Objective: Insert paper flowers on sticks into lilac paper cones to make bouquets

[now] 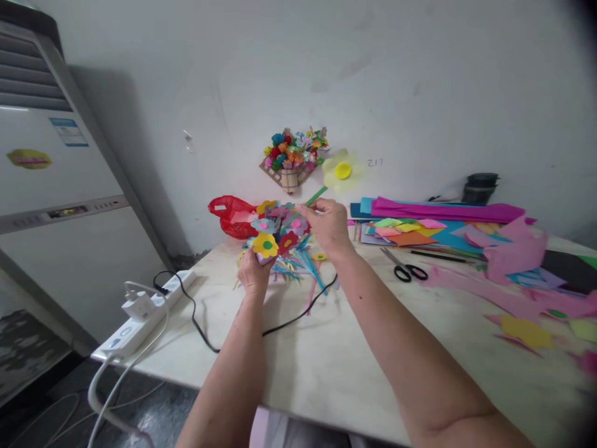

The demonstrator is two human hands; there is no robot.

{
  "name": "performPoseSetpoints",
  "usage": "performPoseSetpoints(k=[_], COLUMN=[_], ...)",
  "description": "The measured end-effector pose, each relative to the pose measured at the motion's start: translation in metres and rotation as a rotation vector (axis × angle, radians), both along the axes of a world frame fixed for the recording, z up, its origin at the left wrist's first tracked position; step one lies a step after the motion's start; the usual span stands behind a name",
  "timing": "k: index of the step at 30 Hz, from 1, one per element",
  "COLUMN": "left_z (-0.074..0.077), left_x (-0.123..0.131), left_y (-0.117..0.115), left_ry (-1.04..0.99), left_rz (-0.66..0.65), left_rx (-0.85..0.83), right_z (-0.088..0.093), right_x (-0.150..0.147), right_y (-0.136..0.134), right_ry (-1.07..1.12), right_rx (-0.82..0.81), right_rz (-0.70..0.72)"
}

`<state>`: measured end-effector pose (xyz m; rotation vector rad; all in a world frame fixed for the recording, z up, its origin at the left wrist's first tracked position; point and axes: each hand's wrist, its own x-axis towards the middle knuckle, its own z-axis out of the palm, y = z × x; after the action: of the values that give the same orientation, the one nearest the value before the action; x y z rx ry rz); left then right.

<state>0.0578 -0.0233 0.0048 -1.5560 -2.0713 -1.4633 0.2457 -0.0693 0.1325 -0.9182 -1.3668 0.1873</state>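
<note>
My left hand is closed around the base of a bunch of paper flowers; what holds the bunch together is mostly hidden by the fingers. The blooms are yellow, dark red, grey and pink with contrasting round centres. Just above and to the right, my right hand pinches the green stem of a pale yellow paper flower. Its bright yellow centre faces me, and its petals look slightly blurred. The lower end of that stem reaches toward the bunch; whether it touches is unclear.
Thin paper strips lie behind the bunch, beside a red plastic bag. Scissors, a black pencil and coloured sheets are on the right. A black cable crosses the table from a power strip.
</note>
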Motion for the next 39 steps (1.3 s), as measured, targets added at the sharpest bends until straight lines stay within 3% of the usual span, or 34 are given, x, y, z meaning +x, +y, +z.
performPoseSetpoints(k=[7,16,39], left_z=[-0.007,-0.007,-0.013], left_x=[-0.003,-0.001,-0.007], left_y=[0.006,0.004,0.017], left_ry=[0.066,0.113,0.074], left_rz=[-0.029,-0.082,-0.134], left_rx=[0.043,0.077,0.124], right_z=[-0.007,-0.02,-0.017], right_x=[-0.005,-0.011,-0.011], right_y=[0.009,0.02,0.018], right_ry=[-0.101,-0.062,-0.136], right_rx=[0.075,-0.017,0.006], right_rz=[-0.202,-0.176,-0.212])
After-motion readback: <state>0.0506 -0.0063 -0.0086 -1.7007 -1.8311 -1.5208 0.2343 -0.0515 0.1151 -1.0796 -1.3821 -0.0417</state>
